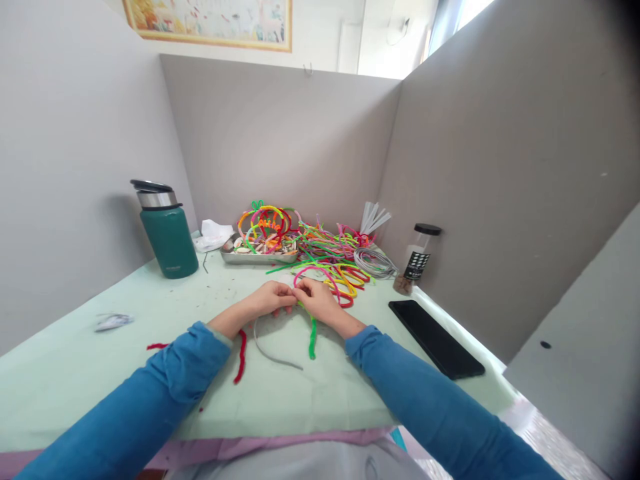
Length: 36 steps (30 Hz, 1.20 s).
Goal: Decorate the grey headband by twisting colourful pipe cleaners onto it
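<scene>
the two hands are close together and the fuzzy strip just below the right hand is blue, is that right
Not quite: in the head view, the fuzzy strip just below the right hand is green, not blue. The left hand is indeed close to the right.

The left forearm point(150, 393) and right forearm point(415, 393), sleeved in blue to the bare wrists point(226, 324), slant inward and forward. The left hand point(270, 298) and right hand point(320, 300) meet at their fingertips point(292, 298), pinching closely (the left's lower fingers point(287, 309) curl beneath).
</scene>
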Available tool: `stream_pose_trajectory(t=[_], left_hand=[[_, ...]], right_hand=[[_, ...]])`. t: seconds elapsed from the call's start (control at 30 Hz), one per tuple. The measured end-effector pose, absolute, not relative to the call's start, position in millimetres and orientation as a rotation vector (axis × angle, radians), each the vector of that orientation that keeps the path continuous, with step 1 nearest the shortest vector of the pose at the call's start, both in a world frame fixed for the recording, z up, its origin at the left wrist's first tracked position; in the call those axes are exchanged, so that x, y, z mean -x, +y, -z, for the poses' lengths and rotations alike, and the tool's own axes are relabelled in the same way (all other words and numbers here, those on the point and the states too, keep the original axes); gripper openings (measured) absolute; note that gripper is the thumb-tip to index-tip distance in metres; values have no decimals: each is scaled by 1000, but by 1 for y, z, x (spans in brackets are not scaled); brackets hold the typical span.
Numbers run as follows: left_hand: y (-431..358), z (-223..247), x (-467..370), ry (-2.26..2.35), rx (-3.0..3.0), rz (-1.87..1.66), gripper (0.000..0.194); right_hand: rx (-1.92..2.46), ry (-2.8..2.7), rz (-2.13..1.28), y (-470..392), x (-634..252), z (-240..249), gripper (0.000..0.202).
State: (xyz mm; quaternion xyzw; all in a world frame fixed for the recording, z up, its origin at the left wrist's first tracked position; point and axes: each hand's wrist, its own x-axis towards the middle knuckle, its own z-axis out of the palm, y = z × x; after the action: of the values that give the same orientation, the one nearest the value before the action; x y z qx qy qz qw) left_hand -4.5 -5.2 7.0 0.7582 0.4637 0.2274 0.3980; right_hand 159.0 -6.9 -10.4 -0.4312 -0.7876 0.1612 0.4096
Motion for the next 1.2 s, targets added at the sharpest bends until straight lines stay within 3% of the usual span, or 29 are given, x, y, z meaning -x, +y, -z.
stream_pose_trajectory(t=[1.2], left_hand=[[-9, -10, 3, 1162, -1935, -569, 36]], right_hand=[[1085, -2092, -401, 0, -162, 16, 19]])
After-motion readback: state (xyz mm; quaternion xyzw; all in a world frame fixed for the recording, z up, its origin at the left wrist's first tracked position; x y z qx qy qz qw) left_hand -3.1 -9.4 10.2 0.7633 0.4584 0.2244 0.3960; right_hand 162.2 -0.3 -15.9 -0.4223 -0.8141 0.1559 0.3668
